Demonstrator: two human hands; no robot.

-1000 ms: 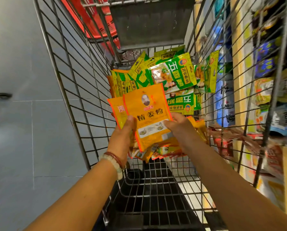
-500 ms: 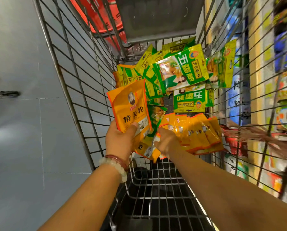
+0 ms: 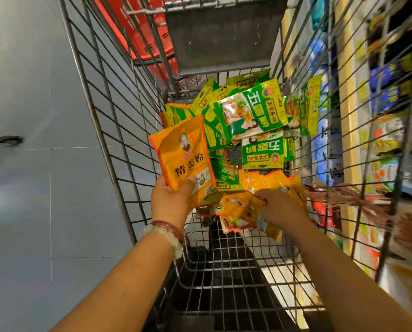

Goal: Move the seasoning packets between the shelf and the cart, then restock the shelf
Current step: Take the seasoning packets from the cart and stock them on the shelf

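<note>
I look down into a wire cart (image 3: 118, 130). My left hand (image 3: 171, 200) grips a small stack of orange seasoning packets (image 3: 183, 154) upright, above the cart's left side. My right hand (image 3: 279, 207) reaches lower and closes on a fanned bunch of orange packets (image 3: 260, 185) lying on the cart floor. Behind them a heap of green and yellow packets (image 3: 250, 111) fills the far end of the cart.
The shelf (image 3: 372, 97) with blurred packaged goods runs along the right, outside the cart wall. Grey tiled floor (image 3: 32, 188) lies left. A red basket (image 3: 138, 32) sits beyond the cart's far end. The near cart floor (image 3: 224, 279) is bare wire.
My hands parted: the left kept the upright orange stack and shifted left, while the right dropped onto the fanned orange packets on the cart floor.
</note>
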